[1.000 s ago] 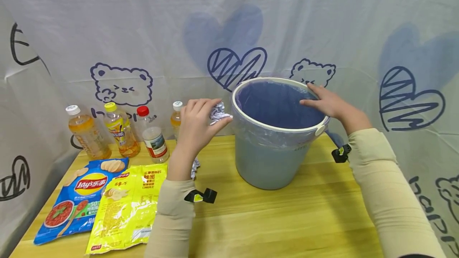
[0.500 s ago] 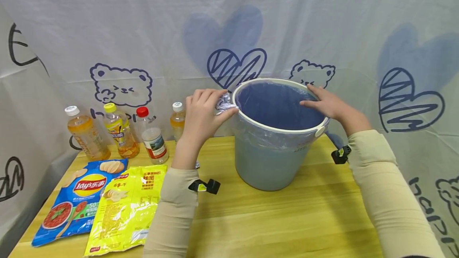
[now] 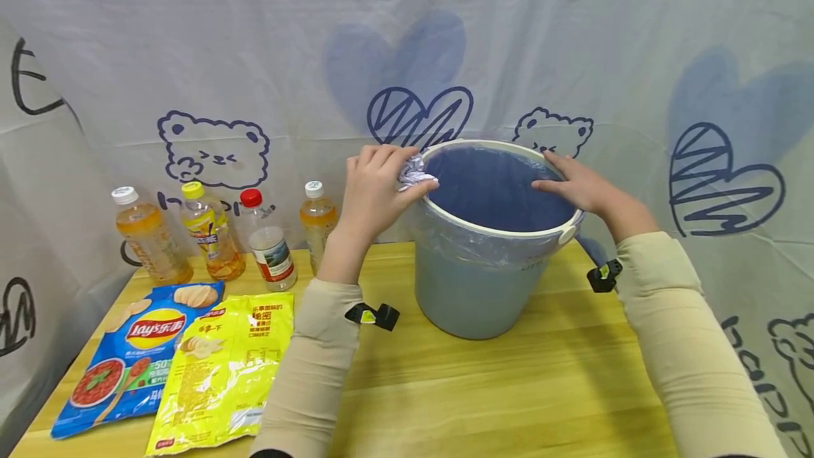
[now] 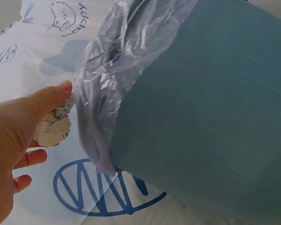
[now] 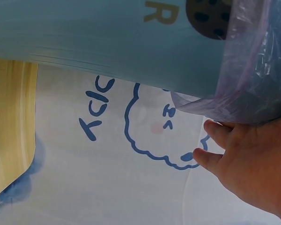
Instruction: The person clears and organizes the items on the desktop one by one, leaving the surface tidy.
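Observation:
A crumpled paper ball (image 3: pixel 415 174) is pinched between the thumb and fingers of my left hand (image 3: pixel 374 193), at the left rim of the trash can. In the left wrist view the printed paper (image 4: pixel 55 125) shows below the thumb, beside the bag-covered rim. The blue-grey trash can (image 3: pixel 473 295) stands upright on the table, with a clear plastic liner (image 3: pixel 477 242) folded over its outside under a white ring. My right hand (image 3: pixel 581 182) grips the can's right rim, thumb inside; in the right wrist view some of its fingers (image 5: pixel 218 133) show outside the liner.
Several drink bottles stand along the table's back left, among them a red-capped one (image 3: pixel 272 253) and a white-capped one (image 3: pixel 152 246). In front of them lie a blue chip bag (image 3: pixel 149 338) and a yellow chip bag (image 3: pixel 222 373). A printed curtain (image 3: pixel 292 55) hangs behind the wooden table (image 3: pixel 483 401).
My left hand has moved right and slightly up with the paper ball, from left of the trash can to its rim. The right hand has stayed on the can.

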Motion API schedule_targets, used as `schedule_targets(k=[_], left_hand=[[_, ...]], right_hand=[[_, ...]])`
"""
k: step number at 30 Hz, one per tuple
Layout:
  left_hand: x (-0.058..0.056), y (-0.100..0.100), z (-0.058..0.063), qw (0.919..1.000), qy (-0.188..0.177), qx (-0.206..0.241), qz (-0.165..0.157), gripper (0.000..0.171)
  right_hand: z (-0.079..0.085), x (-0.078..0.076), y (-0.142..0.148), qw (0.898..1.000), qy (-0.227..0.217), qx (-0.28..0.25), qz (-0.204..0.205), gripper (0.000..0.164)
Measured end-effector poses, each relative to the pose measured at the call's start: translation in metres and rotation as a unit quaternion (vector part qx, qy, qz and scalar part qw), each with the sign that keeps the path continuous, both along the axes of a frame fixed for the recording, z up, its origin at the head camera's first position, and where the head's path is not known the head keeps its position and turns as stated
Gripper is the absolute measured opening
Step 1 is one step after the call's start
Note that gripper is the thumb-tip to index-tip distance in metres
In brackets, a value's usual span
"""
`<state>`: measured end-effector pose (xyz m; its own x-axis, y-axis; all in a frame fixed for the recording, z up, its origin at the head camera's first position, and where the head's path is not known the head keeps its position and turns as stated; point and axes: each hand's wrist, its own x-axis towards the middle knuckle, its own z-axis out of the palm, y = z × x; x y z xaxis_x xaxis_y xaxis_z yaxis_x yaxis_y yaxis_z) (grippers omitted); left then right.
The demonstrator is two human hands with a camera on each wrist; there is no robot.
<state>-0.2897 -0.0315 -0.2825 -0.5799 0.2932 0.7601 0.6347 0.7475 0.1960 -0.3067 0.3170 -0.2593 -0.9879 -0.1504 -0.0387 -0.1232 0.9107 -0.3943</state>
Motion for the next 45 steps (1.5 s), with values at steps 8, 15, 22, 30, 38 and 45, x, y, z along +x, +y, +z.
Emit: schedule_targets(k=[8, 15, 22, 30, 38, 45], left_hand=[[-0.011, 0.013, 0.002, 0.9991, 0.022, -0.033, -0.016, 0.057], [-0.021, 0.022, 0.006, 0.9981, 0.004, -0.060, -0.014, 0.060], [-0.029, 0.033, 0.016, 0.9943, -0.059, -0.085, -0.025, 0.061], [-0.038, 0.047, 0.027, 0.9861, -0.123, -0.111, -0.016, 0.064], [-0.050, 0.060, 0.029, 0.9783, -0.165, -0.120, -0.034, 0.063], [-0.057, 0.064, 0.025, 0.9733, -0.178, -0.139, -0.042, 0.065]], right_hand=[[-0.003, -0.003, 0.001, 1.000, 0.008, 0.001, 0.002, 0.089], [-0.002, -0.003, 0.006, 1.000, 0.011, -0.002, 0.008, 0.091], [0.002, -0.001, 0.001, 1.000, -0.007, 0.011, 0.003, 0.082], [0.001, -0.002, 0.000, 1.000, -0.006, 0.009, 0.003, 0.082], [0.000, -0.002, 0.000, 1.000, -0.004, 0.010, 0.003, 0.080], [0.001, -0.001, 0.000, 1.000, -0.001, 0.009, 0.002, 0.081]])
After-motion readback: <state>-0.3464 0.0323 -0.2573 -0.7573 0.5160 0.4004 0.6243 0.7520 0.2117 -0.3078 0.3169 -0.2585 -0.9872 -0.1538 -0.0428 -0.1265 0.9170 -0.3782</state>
